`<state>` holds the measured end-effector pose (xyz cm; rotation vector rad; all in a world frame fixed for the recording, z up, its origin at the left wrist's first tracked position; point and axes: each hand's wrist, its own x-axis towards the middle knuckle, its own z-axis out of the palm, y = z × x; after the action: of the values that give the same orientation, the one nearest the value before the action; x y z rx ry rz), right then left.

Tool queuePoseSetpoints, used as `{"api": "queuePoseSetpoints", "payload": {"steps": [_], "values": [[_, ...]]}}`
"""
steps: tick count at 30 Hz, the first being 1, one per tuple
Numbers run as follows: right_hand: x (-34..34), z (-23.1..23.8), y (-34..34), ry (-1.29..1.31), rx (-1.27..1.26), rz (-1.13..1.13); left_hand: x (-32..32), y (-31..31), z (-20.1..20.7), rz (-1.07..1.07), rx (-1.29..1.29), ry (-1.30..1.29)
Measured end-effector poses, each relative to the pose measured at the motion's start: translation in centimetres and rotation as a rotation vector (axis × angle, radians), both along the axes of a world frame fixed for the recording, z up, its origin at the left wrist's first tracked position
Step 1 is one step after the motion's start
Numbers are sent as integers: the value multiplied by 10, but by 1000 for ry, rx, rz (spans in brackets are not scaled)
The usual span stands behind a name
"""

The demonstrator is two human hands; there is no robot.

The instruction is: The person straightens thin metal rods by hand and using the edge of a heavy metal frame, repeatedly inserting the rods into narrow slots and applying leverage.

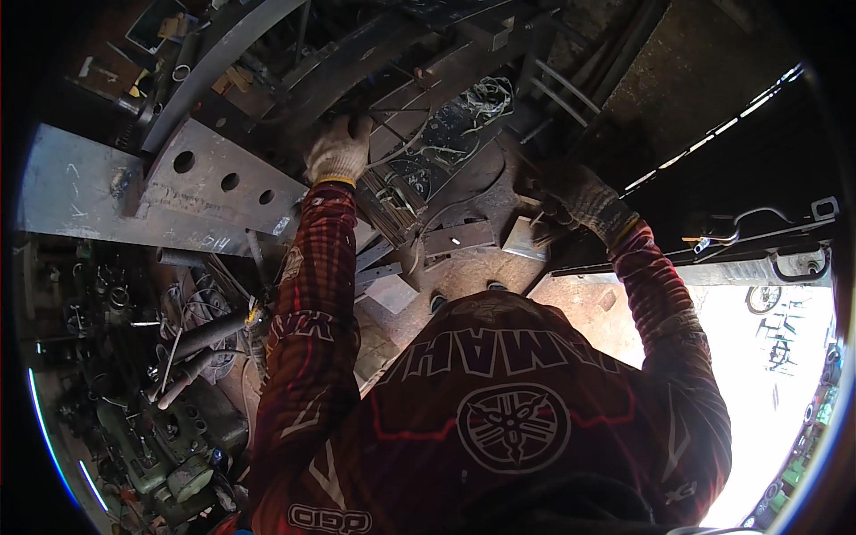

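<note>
My left hand, in a pale knit work glove with a yellow cuff edge, reaches in among dark steel pieces at the upper middle. Its fingers curl closed at the edge of the dark metal; what they grip is hidden in shadow. My right hand, in a darker, soiled glove, is out to the right. Its fingers are bent closed around something dark that I cannot make out. Between the hands lie a bundle of thin metal rods and a tangle of wire. Left of my left hand is a steel plate with round holes.
A long grey steel beam runs in from the left. Curved steel arches above it. Pipes and green machinery crowd the lower left. Flat metal offcuts lie by my feet. A dark panel with a handle stands right, beside a bright opening.
</note>
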<state>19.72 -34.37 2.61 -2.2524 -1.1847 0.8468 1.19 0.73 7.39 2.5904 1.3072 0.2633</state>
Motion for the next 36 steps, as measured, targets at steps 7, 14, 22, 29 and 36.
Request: {"api": "queuePoseSetpoints", "payload": {"steps": [7,14,22,29,36], "values": [[6,-11,-21,-537,156,361,-1,3,-4,15,-14,3],[14,-35,-24,-747,122,490,0,3,-2,13,-9,28],[-1,-20,-17,-509,213,284,0,5,-4,19,-23,24],[-42,26,-13,945,335,-525,0,3,-2,15,-37,9],[-64,51,-6,954,331,-649,-1,3,-3,33,-50,11]]}}
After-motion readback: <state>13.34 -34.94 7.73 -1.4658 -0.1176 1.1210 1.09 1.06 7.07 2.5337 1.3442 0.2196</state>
